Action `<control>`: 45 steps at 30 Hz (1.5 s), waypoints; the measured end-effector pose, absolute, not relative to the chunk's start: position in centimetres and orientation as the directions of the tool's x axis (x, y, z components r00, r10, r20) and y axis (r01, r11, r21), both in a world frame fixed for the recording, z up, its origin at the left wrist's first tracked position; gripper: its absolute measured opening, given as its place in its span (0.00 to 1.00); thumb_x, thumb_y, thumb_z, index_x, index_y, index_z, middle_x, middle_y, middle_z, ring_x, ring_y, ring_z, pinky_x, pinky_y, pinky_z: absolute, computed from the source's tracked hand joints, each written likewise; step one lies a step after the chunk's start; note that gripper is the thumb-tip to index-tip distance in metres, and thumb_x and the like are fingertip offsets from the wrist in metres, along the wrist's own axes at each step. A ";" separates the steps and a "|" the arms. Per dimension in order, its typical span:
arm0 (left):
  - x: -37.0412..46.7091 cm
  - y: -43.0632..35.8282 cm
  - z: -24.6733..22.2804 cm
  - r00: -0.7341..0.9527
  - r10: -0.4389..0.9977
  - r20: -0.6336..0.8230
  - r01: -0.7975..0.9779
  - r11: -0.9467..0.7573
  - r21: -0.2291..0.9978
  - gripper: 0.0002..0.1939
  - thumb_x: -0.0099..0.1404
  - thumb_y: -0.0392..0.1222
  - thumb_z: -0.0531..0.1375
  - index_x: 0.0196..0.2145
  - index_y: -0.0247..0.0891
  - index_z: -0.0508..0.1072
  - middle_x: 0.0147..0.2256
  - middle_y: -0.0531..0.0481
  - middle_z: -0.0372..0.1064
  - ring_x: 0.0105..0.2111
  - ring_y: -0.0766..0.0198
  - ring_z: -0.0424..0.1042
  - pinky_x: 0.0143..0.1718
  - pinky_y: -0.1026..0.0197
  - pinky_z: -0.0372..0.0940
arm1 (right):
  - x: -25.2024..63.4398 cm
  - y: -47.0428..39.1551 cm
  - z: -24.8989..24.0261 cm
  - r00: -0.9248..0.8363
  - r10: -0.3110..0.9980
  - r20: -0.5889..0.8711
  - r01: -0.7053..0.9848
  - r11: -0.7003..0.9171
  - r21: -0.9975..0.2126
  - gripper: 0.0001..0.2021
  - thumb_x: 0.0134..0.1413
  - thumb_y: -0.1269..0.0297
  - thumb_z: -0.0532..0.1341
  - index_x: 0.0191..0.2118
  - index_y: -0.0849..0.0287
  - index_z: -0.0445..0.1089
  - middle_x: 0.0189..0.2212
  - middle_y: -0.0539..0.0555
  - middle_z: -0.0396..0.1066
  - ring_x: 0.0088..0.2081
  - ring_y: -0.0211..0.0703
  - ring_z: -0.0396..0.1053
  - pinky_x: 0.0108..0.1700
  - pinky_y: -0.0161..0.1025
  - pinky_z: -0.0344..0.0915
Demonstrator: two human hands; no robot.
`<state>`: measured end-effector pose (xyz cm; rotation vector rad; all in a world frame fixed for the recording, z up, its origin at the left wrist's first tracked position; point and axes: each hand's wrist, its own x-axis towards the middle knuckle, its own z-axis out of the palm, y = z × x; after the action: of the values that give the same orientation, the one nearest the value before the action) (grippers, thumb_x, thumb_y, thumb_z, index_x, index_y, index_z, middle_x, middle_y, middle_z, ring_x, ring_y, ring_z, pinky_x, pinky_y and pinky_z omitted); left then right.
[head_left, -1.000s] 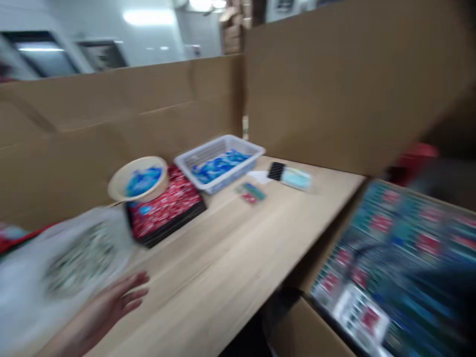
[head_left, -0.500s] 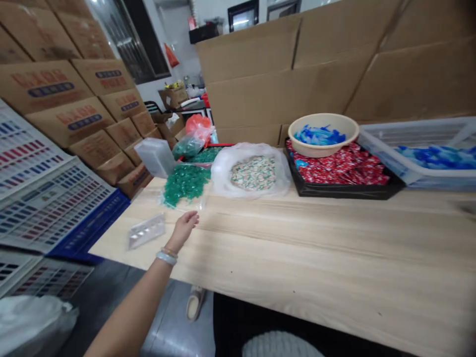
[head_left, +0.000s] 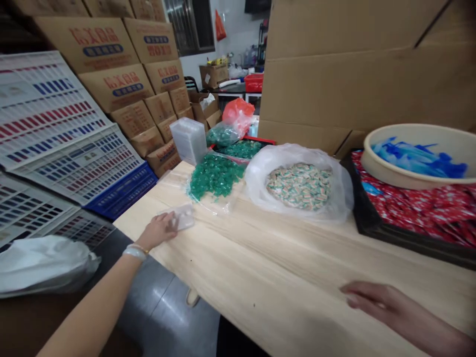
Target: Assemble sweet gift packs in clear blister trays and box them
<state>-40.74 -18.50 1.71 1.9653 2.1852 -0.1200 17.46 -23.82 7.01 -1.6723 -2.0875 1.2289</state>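
My left hand [head_left: 160, 231] is at the table's left end, its fingers closed over the near end of a clear plastic tray [head_left: 184, 217]. That tray lies on the wood, partly covered by the fingers. Over the right side of the table hovers my right hand [head_left: 386, 305], empty, with thumb and forefinger a little apart. Beyond the tray, a heap of small green wrapped pieces [head_left: 215, 176] is spread on clear film. Right of it sits a white plastic bag [head_left: 256, 186], opened out around many small printed packets [head_left: 301, 186].
A stack of clear trays [head_left: 189, 140] stands behind the green heap. At right, a cream basin [head_left: 416, 179] of blue-and-white pieces rests on red packets [head_left: 420, 210] in a black tray. Cardboard [head_left: 334, 89] walls the back; crates [head_left: 107, 158] and cartons [head_left: 107, 54] stand left.
My left hand has moved left onto the clear tray and closed over its end. My right hand has come into view. The view has swung left and closer.
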 end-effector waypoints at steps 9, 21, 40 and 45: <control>-39.7 -19.8 3.6 -0.066 0.980 -0.188 0.952 0.118 0.281 0.38 0.45 0.43 0.64 0.55 0.42 0.60 0.53 0.42 0.59 0.54 0.50 0.56 0.53 0.53 0.52 | -3.8 -12.4 7.8 -0.797 0.583 -0.158 0.402 0.318 -0.859 0.14 0.52 0.56 0.53 0.34 0.57 0.72 0.29 0.53 0.71 0.30 0.40 0.66 0.33 0.36 0.60; -41.0 -23.9 2.2 0.005 0.995 -0.100 0.862 0.047 0.505 0.41 0.45 0.39 0.65 0.57 0.37 0.57 0.59 0.41 0.48 0.61 0.50 0.42 0.60 0.49 0.40 | -17.5 -14.7 3.1 -0.890 0.456 0.002 0.387 0.757 -0.526 0.14 0.54 0.64 0.54 0.45 0.62 0.68 0.43 0.59 0.66 0.47 0.45 0.61 0.49 0.40 0.57; -42.9 -22.6 0.0 -0.339 0.904 0.263 0.814 0.141 0.564 0.22 0.59 0.46 0.55 0.49 0.36 0.67 0.53 0.39 0.59 0.54 0.52 0.56 0.56 0.49 0.51 | -30.7 -7.8 4.2 -0.766 0.609 0.206 0.584 0.793 -0.173 0.30 0.53 0.45 0.49 0.57 0.57 0.55 0.57 0.61 0.52 0.53 0.56 0.54 0.52 0.49 0.49; -40.2 -23.0 -2.0 -0.371 0.893 0.254 0.819 0.186 0.542 0.21 0.61 0.49 0.52 0.49 0.38 0.68 0.54 0.42 0.57 0.57 0.50 0.50 0.58 0.46 0.47 | -36.7 1.0 4.5 -0.722 0.692 0.005 0.688 0.719 -0.100 0.41 0.43 0.45 0.59 0.61 0.54 0.46 0.62 0.64 0.38 0.59 0.63 0.43 0.55 0.53 0.41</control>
<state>-40.21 -22.96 -2.05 1.6881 2.3249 0.9379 -36.67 1.04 4.45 -1.1541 -2.8728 0.1414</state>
